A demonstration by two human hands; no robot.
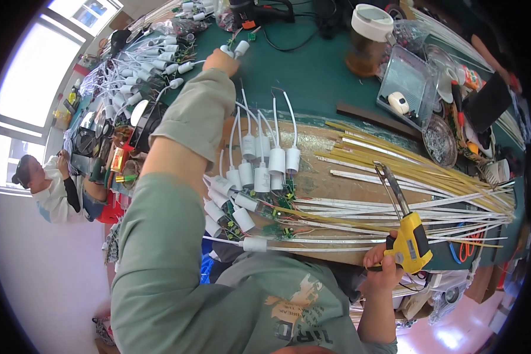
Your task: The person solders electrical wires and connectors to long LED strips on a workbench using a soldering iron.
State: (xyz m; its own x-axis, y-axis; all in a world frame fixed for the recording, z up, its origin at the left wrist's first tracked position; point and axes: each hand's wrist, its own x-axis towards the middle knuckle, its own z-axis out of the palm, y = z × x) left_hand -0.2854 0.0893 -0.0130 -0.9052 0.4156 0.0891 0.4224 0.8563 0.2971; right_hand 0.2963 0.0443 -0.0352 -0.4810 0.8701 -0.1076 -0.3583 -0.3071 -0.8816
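Observation:
My left hand (221, 61) reaches to the far side of the table, its fingers closed on a white cylindrical housing (241, 49). A small green circuit board (252, 36) lies just beyond it. My right hand (382, 262), near the front edge, grips a yellow and black soldering gun (411, 243); its long metal nose (389, 183) points away from me, over the strips. Between my arms, several white housings with white wires (261, 177) and green boards sit in a group. Thin white strips (348, 206) run rightward from them, and yellow strips (389, 158) lie behind.
At the far left is a large heap of wired white housings (141, 71). A lidded jar of brown liquid (369, 41), a clear plastic box (407, 85) and a metal dish (439, 141) stand at the right. Orange-handled scissors (465, 251) lie front right. Another person (53, 186) sits at left.

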